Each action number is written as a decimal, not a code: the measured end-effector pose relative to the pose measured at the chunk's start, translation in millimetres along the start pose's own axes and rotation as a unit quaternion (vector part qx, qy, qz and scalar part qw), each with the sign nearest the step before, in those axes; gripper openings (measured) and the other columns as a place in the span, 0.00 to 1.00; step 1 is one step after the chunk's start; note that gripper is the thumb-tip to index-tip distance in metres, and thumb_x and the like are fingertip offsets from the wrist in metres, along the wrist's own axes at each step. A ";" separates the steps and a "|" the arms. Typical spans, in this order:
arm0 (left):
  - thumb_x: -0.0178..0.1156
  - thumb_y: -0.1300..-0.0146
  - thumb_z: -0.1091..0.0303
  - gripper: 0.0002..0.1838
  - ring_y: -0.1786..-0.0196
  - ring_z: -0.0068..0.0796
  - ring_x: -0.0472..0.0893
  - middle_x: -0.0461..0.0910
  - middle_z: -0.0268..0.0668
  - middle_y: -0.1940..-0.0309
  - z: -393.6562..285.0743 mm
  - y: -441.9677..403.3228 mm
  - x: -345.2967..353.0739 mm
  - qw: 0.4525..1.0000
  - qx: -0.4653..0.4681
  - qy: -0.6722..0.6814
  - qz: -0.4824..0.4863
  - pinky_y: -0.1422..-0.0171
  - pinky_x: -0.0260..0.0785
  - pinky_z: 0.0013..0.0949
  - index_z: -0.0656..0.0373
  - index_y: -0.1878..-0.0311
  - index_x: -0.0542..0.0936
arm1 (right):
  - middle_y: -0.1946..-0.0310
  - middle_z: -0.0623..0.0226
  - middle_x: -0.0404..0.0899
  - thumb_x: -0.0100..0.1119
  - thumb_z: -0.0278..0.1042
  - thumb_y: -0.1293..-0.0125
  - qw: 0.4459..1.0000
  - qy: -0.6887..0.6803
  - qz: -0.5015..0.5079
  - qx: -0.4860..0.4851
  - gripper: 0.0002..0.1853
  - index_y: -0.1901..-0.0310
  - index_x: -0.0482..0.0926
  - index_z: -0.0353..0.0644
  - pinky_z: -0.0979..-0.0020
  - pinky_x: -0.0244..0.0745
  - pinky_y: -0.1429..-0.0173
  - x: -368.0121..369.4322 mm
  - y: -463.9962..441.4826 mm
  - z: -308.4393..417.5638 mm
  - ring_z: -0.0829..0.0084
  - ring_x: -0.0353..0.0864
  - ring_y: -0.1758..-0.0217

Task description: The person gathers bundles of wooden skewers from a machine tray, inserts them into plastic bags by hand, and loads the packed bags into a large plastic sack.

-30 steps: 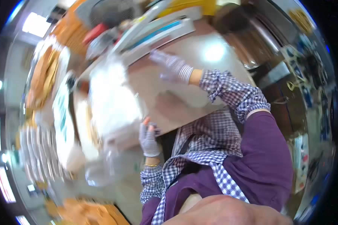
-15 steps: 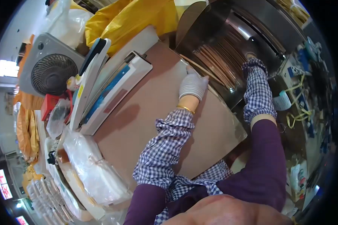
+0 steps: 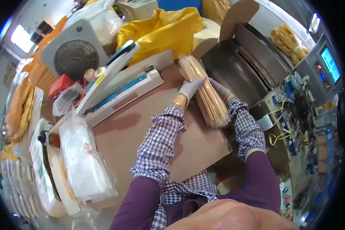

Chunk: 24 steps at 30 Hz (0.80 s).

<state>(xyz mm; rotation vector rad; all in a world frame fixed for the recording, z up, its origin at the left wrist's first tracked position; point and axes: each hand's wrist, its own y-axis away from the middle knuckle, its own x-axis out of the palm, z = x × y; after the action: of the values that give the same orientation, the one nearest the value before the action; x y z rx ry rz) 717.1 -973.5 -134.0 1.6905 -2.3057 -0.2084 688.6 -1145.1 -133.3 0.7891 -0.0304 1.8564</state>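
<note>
A bundle of thin wooden sticks (image 3: 209,96), covered in clear plastic, lies slantwise between my hands above the brown work surface (image 3: 142,126). My left hand (image 3: 190,89), in a pale glove, grips its left side with the thumb across the top. Gloved too, my right hand (image 3: 220,89) holds the bundle from the right, its fingers partly hidden behind the sticks. Just right of the bundle is a dark metal bin (image 3: 230,65) with more sticks (image 3: 258,71) along its far side.
A white heat sealer (image 3: 126,90) with its arm raised stands at the left. Clear plastic bags (image 3: 86,157) lie nearer me. A grey fan (image 3: 74,57) and a yellow sack (image 3: 157,36) are behind. Machinery with a lit screen (image 3: 331,64) is at the right.
My right hand has come out of the metal bin, and the bundle is now out over the work surface. My left hand has left the surface and grips the bundle too. The view has shifted.
</note>
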 end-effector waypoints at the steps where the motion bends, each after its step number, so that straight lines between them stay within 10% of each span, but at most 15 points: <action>1: 0.64 0.52 0.46 0.39 0.48 0.32 0.72 0.73 0.41 0.51 -2.6 17.7 -2.4 1.000 0.004 0.000 -0.009 0.43 0.63 0.34 0.66 0.44 0.68 | 0.49 0.59 0.72 0.64 0.61 0.54 1.000 0.003 0.009 0.001 0.43 0.43 0.66 0.37 0.72 0.66 0.41 15.2 1.6 5.5 0.72 0.72 0.48; 3: 0.63 0.50 0.50 0.34 0.50 0.32 0.72 0.74 0.40 0.53 -12.9 64.6 -4.7 0.975 0.144 0.167 -0.018 0.42 0.63 0.34 0.63 0.44 0.68 | 0.46 0.59 0.68 0.65 0.59 0.54 0.968 0.137 0.151 -0.145 0.45 0.40 0.61 0.36 0.71 0.61 0.39 56.1 5.5 19.9 0.71 0.67 0.44; 9: 0.63 0.48 0.54 0.33 0.51 0.31 0.75 0.75 0.38 0.53 -27.2 193.2 -77.9 0.962 0.088 0.258 -0.005 0.44 0.67 0.31 0.63 0.43 0.67 | 0.45 0.57 0.65 0.65 0.58 0.53 0.958 0.203 0.157 -0.128 0.48 0.38 0.54 0.34 0.72 0.61 0.39 171.3 30.8 -15.5 0.70 0.65 0.43; 13: 0.63 0.51 0.48 0.40 0.46 0.36 0.72 0.71 0.44 0.48 5.1 257.6 -135.0 0.990 0.097 0.062 -0.086 0.41 0.63 0.32 0.67 0.41 0.63 | 0.49 0.51 0.70 0.63 0.56 0.52 0.863 0.482 -0.058 -0.140 0.44 0.40 0.59 0.35 0.68 0.62 0.41 206.7 28.1 -85.6 0.61 0.69 0.45; 15: 0.65 0.54 0.46 0.48 0.38 0.44 0.63 0.59 0.50 0.39 38.6 285.2 -160.1 0.849 -0.022 -0.371 -0.376 0.36 0.56 0.37 0.67 0.37 0.55 | 0.45 0.48 0.66 0.64 0.54 0.53 0.747 0.650 -0.099 -0.093 0.44 0.39 0.58 0.36 0.66 0.59 0.38 218.9 38.2 -108.2 0.54 0.65 0.41; 19: 0.63 0.55 0.45 0.51 0.35 0.50 0.56 0.52 0.56 0.36 70.6 345.4 -184.0 0.805 0.025 -0.393 -0.443 0.33 0.51 0.38 0.68 0.36 0.52 | 0.41 0.48 0.62 0.62 0.53 0.51 0.678 0.704 -0.160 -0.137 0.42 0.38 0.56 0.39 0.64 0.57 0.36 226.5 37.8 -128.3 0.53 0.61 0.39; 21: 0.63 0.54 0.47 0.49 0.36 0.50 0.58 0.53 0.56 0.37 82.2 358.4 -192.0 0.803 0.039 -0.389 -0.450 0.34 0.52 0.37 0.69 0.37 0.53 | 0.40 0.48 0.60 0.59 0.51 0.48 0.545 0.783 -0.165 -0.251 0.39 0.38 0.57 0.40 0.64 0.56 0.35 249.1 60.9 -116.7 0.54 0.59 0.37; 23: 0.63 0.53 0.48 0.47 0.37 0.50 0.60 0.56 0.56 0.39 84.1 363.3 -189.1 0.808 0.064 -0.367 -0.456 0.34 0.54 0.37 0.70 0.37 0.54 | 0.42 0.48 0.62 0.56 0.51 0.46 0.563 0.762 -0.114 -0.299 0.35 0.41 0.60 0.40 0.63 0.59 0.37 284.0 76.3 -118.1 0.55 0.61 0.38; 24: 0.63 0.54 0.49 0.46 0.39 0.51 0.62 0.58 0.57 0.40 83.9 362.8 -186.9 0.805 0.095 -0.361 -0.462 0.36 0.55 0.38 0.70 0.39 0.56 | 0.43 0.48 0.63 0.56 0.50 0.46 0.589 0.786 -0.069 -0.174 0.33 0.42 0.62 0.39 0.63 0.60 0.38 302.5 78.7 -122.3 0.55 0.63 0.39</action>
<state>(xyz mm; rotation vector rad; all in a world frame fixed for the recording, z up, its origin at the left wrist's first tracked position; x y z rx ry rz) 413.5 -688.2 -139.2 3.1495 -1.6324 -0.9791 496.8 -885.0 -42.6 -1.2670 0.7434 1.6919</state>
